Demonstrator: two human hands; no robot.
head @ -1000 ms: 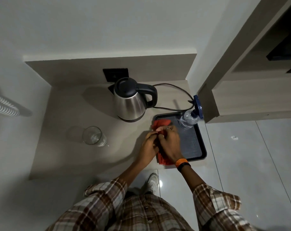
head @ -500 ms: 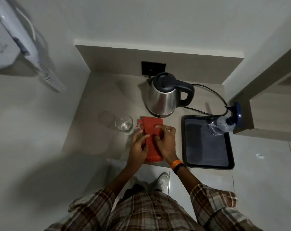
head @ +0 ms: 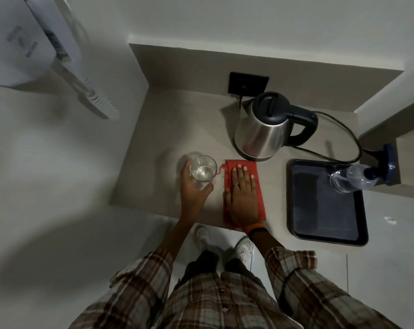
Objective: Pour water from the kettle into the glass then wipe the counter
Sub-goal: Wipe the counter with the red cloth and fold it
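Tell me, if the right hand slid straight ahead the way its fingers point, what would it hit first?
Probably the kettle: the right hand lies flat on the red cloth, fingers aimed at the kettle's base just beyond the cloth's edge.

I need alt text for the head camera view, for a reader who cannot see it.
A person's right hand presses flat on a red cloth on a beige counter, while the left hand grips a glass holding water. Behind stands a steel kettle; to the right, a dark tray holds a plastic bottle.
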